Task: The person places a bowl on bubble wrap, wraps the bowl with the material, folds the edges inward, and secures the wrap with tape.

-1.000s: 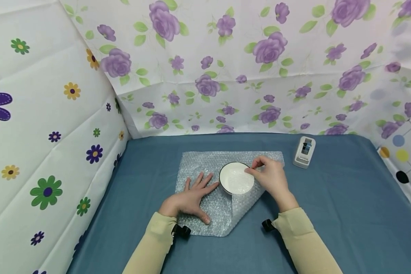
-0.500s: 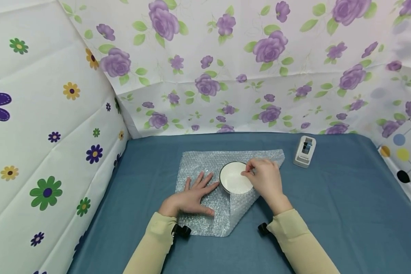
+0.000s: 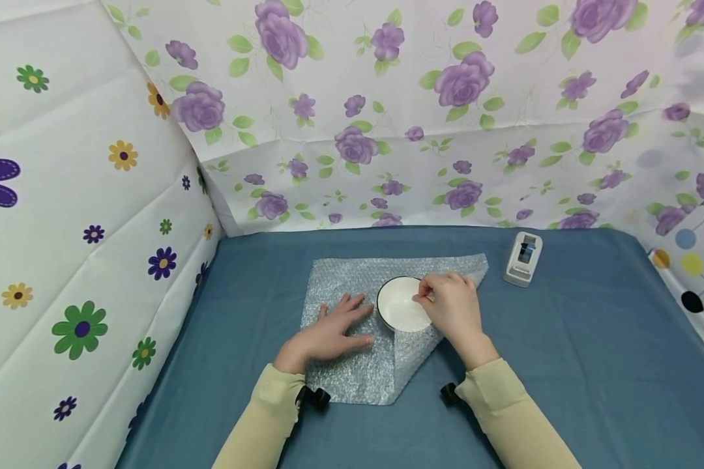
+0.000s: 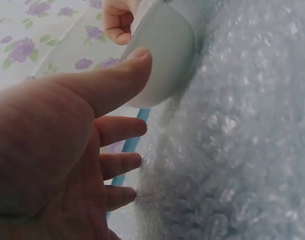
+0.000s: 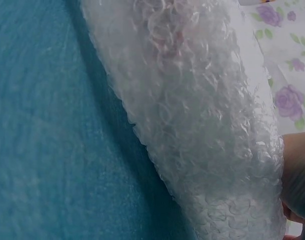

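Note:
A white bowl with a dark rim (image 3: 397, 305) sits on a sheet of bubble wrap (image 3: 343, 280). From the front right, one corner of the sheet is folded up against the bowl and over part of it. My right hand (image 3: 454, 306) pinches that corner above the bowl's right side. In the right wrist view the raised bubble wrap (image 5: 192, 110) fills the middle and hides most of the fingers behind it. My left hand (image 3: 331, 333) is left of the bowl, over the sheet, fingers spread and fairly straight. The left wrist view has its thumb (image 4: 117, 77) overlapping the bowl (image 4: 165, 55).
A small white device with a dark slot (image 3: 523, 259) lies at the back right of the blue tablecloth (image 3: 592, 339). Flower-patterned sheeting (image 3: 352, 130) rises behind the table and along its left side.
My right hand has moved slightly left, drawing the bubble wrap corner further over the bowl. The left hand's thumb has swung up toward the fingers, and that hand has shifted slightly.

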Available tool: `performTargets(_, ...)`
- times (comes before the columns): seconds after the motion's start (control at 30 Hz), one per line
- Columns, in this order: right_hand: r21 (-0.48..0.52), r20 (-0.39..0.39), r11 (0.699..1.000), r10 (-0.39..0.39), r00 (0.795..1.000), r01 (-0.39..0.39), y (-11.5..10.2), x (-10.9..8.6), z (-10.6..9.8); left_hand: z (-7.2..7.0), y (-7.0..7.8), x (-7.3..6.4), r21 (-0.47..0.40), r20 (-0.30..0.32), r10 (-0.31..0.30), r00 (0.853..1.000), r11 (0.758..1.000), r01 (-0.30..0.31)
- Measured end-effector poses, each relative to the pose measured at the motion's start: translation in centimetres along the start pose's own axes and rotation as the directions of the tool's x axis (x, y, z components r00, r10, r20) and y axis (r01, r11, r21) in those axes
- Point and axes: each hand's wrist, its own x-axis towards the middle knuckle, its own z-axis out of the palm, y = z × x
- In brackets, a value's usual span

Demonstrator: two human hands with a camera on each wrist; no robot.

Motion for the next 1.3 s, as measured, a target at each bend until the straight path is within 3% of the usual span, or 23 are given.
performTargets(0.3, -0.025, -0.019, 1.0, 0.014, 1.0, -0.014, -0.2, 0.1, 0.2, -0.3, 0.7, -0.2, -0.025, -0.072, 0.0, 0.997, 1.0, -0.001)
performTargets(0.4, -0.024, -0.033, 1.0, 0.009, 0.999, -0.01, -0.2, 0.1, 0.3, -0.3, 0.8, -0.1, -0.012, -0.119, 0.037, 0.992, 0.999, -0.039)
performTargets(0.5, -0.029, -0.044, 1.0, 0.004, 0.999, -0.006, -0.3, 0.1, 0.5, -0.1, 1.2, 0.2, 0.013, -0.182, 0.118, 0.976, 0.993, -0.118)
performTargets(0.67, -0.035, -0.054, 0.999, 0.006, 0.999, -0.008, -0.2, 0.1, 0.5, 0.4, 2.2, 0.8, 0.012, -0.249, 0.261, 0.933, 0.964, -0.266)
performTargets(0.8, -0.022, -0.079, 1.0, 0.008, 0.997, -0.01, -0.1, 0.3, 0.4, 0.8, 2.6, 1.1, -0.005, -0.261, 0.302, 0.917, 0.949, -0.314)
performTargets(1.0, -0.004, -0.106, 1.0, 0.013, 0.994, -0.013, 0.0, 0.7, 0.3, 0.9, 2.9, 1.4, -0.002, -0.285, 0.32, 0.904, 0.943, -0.334)
performTargets(1.3, -0.014, -0.1, 0.999, 0.041, 0.994, -0.042, 0.0, 1.1, 0.7, 1.1, 3.4, 1.8, 0.024, -0.238, 0.34, 0.91, 0.938, -0.344)
